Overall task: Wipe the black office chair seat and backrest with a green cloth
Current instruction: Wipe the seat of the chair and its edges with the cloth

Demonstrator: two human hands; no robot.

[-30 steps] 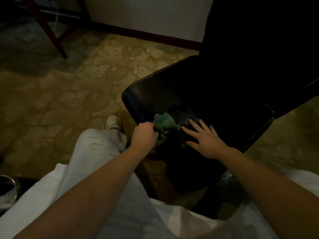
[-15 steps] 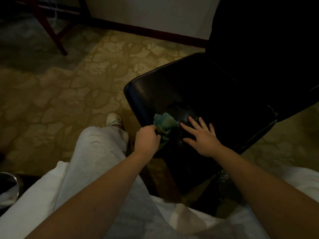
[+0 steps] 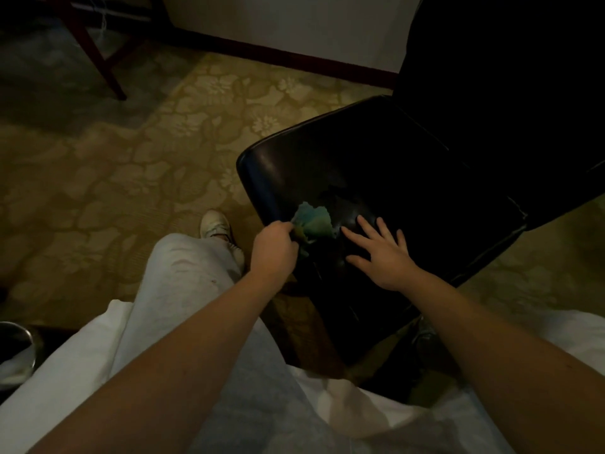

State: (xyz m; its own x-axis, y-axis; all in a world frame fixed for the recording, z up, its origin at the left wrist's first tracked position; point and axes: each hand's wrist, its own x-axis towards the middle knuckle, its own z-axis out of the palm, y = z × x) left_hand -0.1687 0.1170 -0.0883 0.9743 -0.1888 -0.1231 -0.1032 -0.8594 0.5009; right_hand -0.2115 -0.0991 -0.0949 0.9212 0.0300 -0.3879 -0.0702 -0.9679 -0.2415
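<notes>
Green cloth sits bunched on the front left part of the black chair seat. Left hand has fingers curled tight around the cloth's near edge. Right hand lies flat on the seat just beside it, fingers spread. Backrest rises behind, right; patterned carpet underneath.

no readable text, labels or numbers anywhere in view

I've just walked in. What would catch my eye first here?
The green cloth stands out, bunched at the near-left edge of the black chair seat and pinched by the left hand. Beside it the right hand lies flat on the seat, fingers spread. A floral carpet fills the floor to the left.
</notes>
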